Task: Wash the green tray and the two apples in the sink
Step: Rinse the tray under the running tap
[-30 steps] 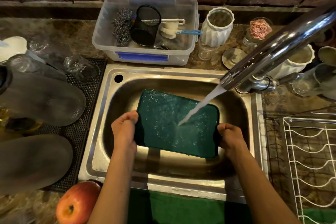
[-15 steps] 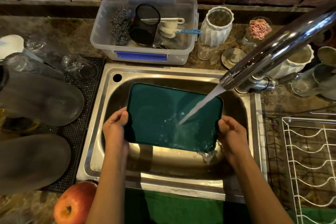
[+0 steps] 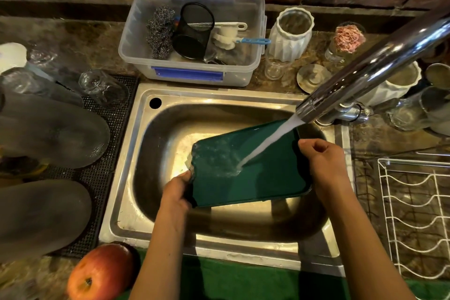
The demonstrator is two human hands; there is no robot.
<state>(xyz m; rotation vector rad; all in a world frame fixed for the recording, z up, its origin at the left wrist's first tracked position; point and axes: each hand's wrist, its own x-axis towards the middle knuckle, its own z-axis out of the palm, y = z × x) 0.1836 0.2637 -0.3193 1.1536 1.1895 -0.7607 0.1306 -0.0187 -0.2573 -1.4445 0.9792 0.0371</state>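
Observation:
I hold the green tray over the steel sink, tilted with its right end raised toward the tap. My left hand grips its lower left corner. My right hand grips its right edge. Water from the chrome faucet strikes the middle of the tray and splashes off toward the left. One red-and-yellow apple lies on the counter at the front left of the sink. A second apple is not in view.
A clear plastic tub with scourers and brushes stands behind the sink. Glasses and dark oval plates lie on a black mat at the left. A white wire dish rack is at the right, white vases behind.
The tray has shifted to the right and turned, its right end lifted toward the spout and its left end lowered. Both hands moved along with it, still gripping its ends.

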